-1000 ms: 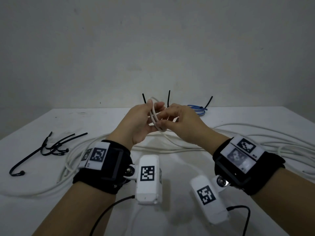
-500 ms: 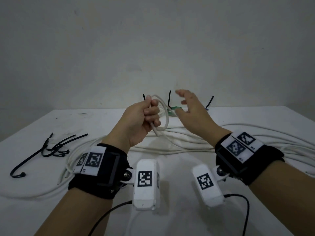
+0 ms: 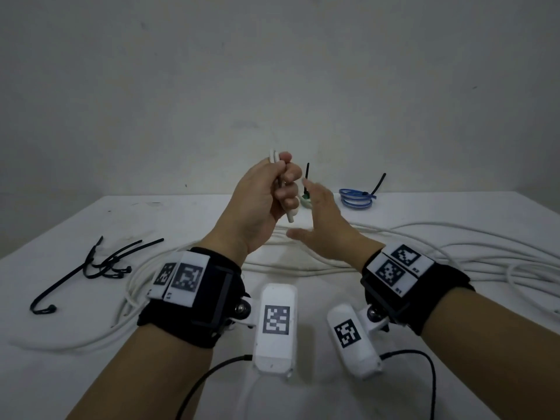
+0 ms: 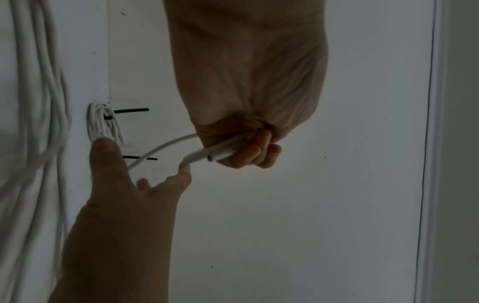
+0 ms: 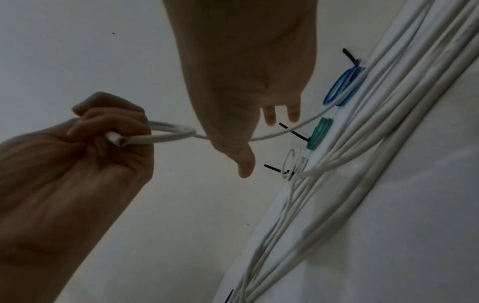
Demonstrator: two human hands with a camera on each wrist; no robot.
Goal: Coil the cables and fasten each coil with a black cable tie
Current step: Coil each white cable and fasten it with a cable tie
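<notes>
The left hand (image 3: 266, 192) is fisted around the first small loops of a thin white cable (image 5: 166, 134) — pinning them, I judge, so they cannot spring apart — while the right hand (image 3: 321, 228), fingers spread and empty, reaches just beside that fist to guide the next turn.

Person, bare forearms. Each wrist: black fabric wrist strap (image 3: 194, 301) bearing white square-patterned marker tags (image 3: 400, 266); white marker-tagged camera housing (image 3: 275, 327) at 6 o'clock; trailing thin black lead (image 3: 209, 377).
</notes>
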